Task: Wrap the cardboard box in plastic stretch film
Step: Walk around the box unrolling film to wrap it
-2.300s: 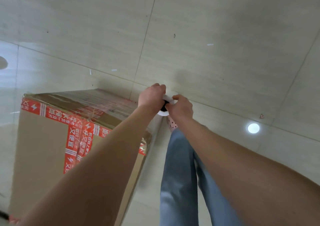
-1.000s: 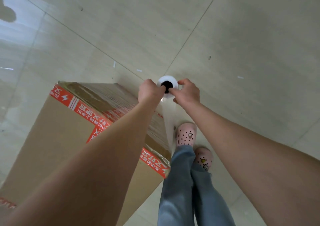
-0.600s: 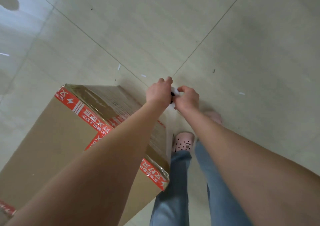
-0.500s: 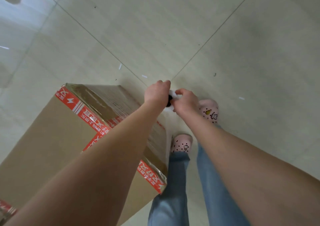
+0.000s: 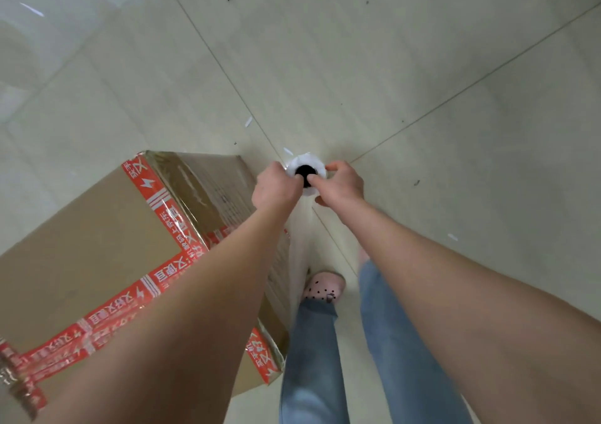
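White stretch-film roll [image 5: 300, 163], seen end-on with its long axis upright, is clamped between both hands. The left hand [image 5: 276, 186] curls round the side nearer the cardboard box [image 5: 97, 244], and the right hand [image 5: 341, 183] pinches the side away from it. Film [image 5: 300, 244] hangs below the roll, against the box's side face, near its far corner.

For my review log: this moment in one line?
left hand: grips film roll | right hand: grips same roll | film: along cardboard box side
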The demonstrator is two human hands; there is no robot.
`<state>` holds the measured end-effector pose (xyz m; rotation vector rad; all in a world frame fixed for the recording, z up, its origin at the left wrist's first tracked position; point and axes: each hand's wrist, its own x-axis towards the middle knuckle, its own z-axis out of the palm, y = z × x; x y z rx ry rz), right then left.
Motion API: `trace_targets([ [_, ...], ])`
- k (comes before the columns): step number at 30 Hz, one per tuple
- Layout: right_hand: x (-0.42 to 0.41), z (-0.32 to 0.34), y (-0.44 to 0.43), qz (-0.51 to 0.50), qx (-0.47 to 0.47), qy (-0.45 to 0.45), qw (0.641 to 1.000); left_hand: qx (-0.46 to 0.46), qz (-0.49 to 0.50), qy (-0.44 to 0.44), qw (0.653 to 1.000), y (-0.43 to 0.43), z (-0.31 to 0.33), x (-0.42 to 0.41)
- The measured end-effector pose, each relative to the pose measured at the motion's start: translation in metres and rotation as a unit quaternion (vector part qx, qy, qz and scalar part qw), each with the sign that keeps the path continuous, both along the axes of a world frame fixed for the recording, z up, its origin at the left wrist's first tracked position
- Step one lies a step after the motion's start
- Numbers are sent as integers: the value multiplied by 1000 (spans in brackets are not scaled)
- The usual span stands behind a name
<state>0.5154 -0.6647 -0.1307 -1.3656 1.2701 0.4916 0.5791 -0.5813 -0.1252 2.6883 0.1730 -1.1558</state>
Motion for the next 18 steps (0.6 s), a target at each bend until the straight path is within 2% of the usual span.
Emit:
trace_targets([
  [3, 24, -3, 1, 37, -8, -7, 999, -39, 95, 33, 994, 8, -1, 9],
  [5, 33, -5, 2, 76, -34, 3, 997, -42, 70, 48, 996, 11, -1, 16],
  [8, 34, -6, 7, 96, -36, 2, 995, 4, -140, -29, 990, 11, 0, 26],
  [10, 34, -7, 8, 117, -36, 5, 992, 3, -269, -57, 961, 5, -2, 30],
  [12, 36, -7, 6, 143, -49, 9, 988, 21, -342, -60, 938, -2, -4, 33],
  [14, 42, -6, 4, 160, -57, 9, 985, 31, -337, -61, 939, -7, -3, 40],
  [18, 56, -8, 2, 173, -66, 11, 983, 3, -240, -54, 969, -2, -3, 57],
])
